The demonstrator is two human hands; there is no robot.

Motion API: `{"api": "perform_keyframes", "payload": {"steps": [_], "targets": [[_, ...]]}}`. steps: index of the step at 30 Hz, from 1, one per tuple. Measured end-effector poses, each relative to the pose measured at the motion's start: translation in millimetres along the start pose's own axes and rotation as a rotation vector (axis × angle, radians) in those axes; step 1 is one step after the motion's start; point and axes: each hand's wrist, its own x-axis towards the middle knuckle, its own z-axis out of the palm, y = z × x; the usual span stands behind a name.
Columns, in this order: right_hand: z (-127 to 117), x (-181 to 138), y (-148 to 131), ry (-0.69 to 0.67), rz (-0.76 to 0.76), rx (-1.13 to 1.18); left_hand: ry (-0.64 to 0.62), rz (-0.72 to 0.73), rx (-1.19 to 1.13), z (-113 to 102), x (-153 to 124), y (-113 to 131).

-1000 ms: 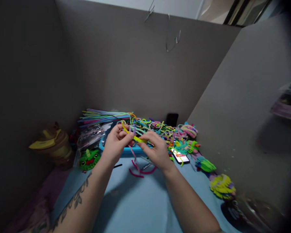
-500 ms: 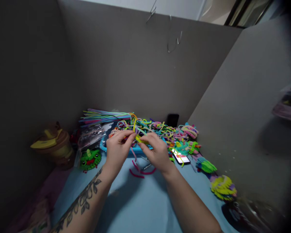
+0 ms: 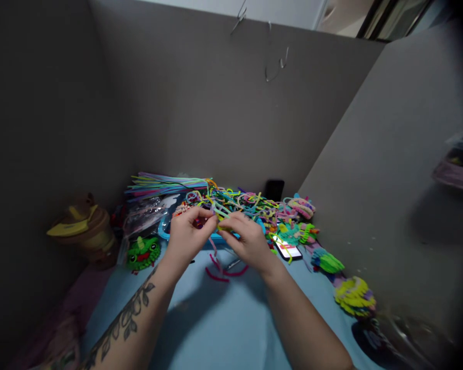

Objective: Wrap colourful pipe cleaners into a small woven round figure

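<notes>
My left hand (image 3: pixel 192 234) and my right hand (image 3: pixel 249 239) meet above the blue table, thumbs and fingers pinched close together. Between their fingertips shows a short bit of yellow pipe cleaner (image 3: pixel 220 221); most of it is hidden by the fingers. Just behind the fingertips lies a blue tray (image 3: pixel 164 228), heaped with a tangle of coloured pipe cleaners (image 3: pixel 250 203). Below the hands, several dark pink pipe cleaner pieces (image 3: pixel 217 276) rest on the cloth beside a silvery tool (image 3: pixel 232 264), partly covered by my right hand.
A bundle of straight pipe cleaners (image 3: pixel 170 185) lies at the back left, above clear plastic packaging (image 3: pixel 144 218). A green fuzzy figure (image 3: pixel 142 253) and a brown pot-like container (image 3: pixel 88 234) stand left. Rightward are a lit phone (image 3: pixel 287 248) and a yellow fuzzy piece (image 3: pixel 354 296). Grey panels enclose the table.
The yellow-orange strand that stood up from my fingertips has dropped from sight, leaving only a small yellow part visible. My hands stay almost in place, fingertips slightly closer together.
</notes>
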Motion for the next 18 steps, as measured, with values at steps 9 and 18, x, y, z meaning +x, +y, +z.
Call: {"api": "perform_keyframes", "payload": {"steps": [9, 18], "targets": [[4.5, -0.9, 3.4, -0.025, 0.022, 0.03, -0.035, -0.14, -0.114, 1.6, -0.8, -0.6], [7.1, -0.1, 4.4, -0.01, 0.067, 0.021, 0.053, -0.052, -0.006, 8.6, 0.7, -7.7]]}}
